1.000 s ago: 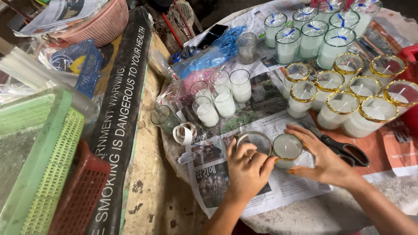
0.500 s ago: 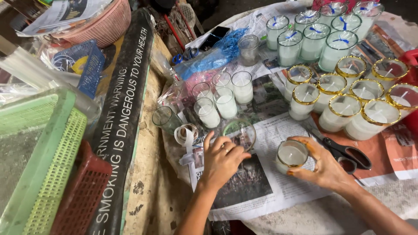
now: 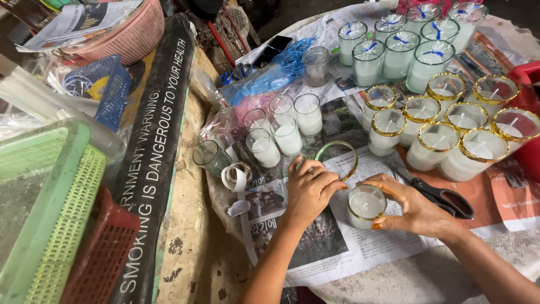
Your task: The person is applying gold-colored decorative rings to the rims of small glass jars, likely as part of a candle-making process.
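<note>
My right hand [image 3: 413, 208] grips a small gold-rimmed glass candle [image 3: 365, 206] filled with white wax, standing on newspaper [image 3: 332, 242]. My left hand [image 3: 309, 188] holds an empty gold-rimmed glass [image 3: 337, 159], tilted on its side with its mouth towards me, just left of and behind the candle. Black-handled scissors [image 3: 444, 198] lie right beside my right hand. A roll of white tape [image 3: 236, 175] lies left of my left hand.
Several gold-rimmed candles [image 3: 450, 135] stand at the right, blue-ribboned ones [image 3: 399, 48] behind them, plain ones [image 3: 281, 129] in the middle. An empty glass [image 3: 209, 156] stands near the table's left edge. Green [image 3: 45, 214], red [image 3: 98, 253], blue [image 3: 107, 90] and pink [image 3: 124, 34] baskets sit left.
My right hand has slid the filled candle nearer to me on the newspaper. My left hand moved off the paper and picked up the empty gold-rimmed glass, tilting it.
</note>
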